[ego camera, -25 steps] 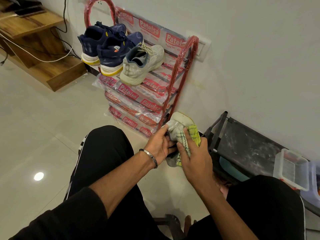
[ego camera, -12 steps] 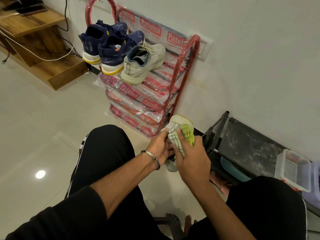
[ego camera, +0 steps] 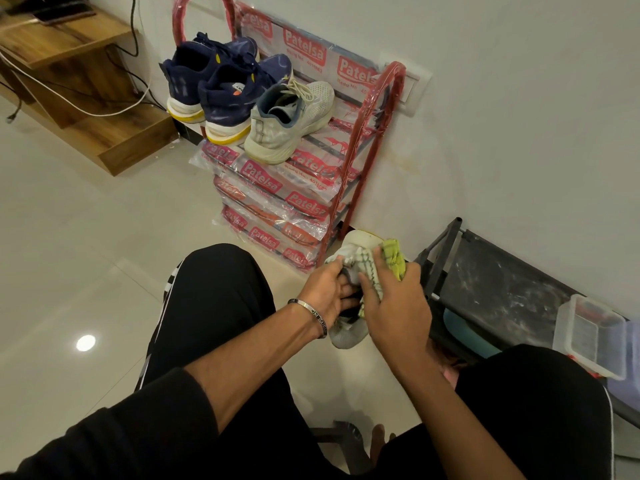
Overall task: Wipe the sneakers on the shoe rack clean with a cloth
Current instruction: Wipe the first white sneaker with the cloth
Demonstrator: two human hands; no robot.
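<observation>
A white sneaker (ego camera: 346, 336) is held between my knees, sole end up, mostly hidden by both hands. My left hand (ego camera: 329, 292) grips its side, fingers curled into the opening. My right hand (ego camera: 394, 299) holds a yellow-green checked cloth (ego camera: 393, 258) and presses it against the shoe's upper part. On the top shelf of the red shoe rack (ego camera: 367, 133) stand two navy sneakers (ego camera: 221, 88) and the matching white sneaker (ego camera: 287, 123).
The rack's lower shelves are wrapped in printed plastic. A black low rack (ego camera: 502, 289) stands to the right with a clear plastic box (ego camera: 588, 337) on it. A wooden shelf unit (ego camera: 69, 81) with cables is at the left. My black-trousered knees flank the shoe.
My right hand has rubbed the cloth along the held shoe, sliding up and then slightly back. The left hand keeps its grip. The view shifted a little.
</observation>
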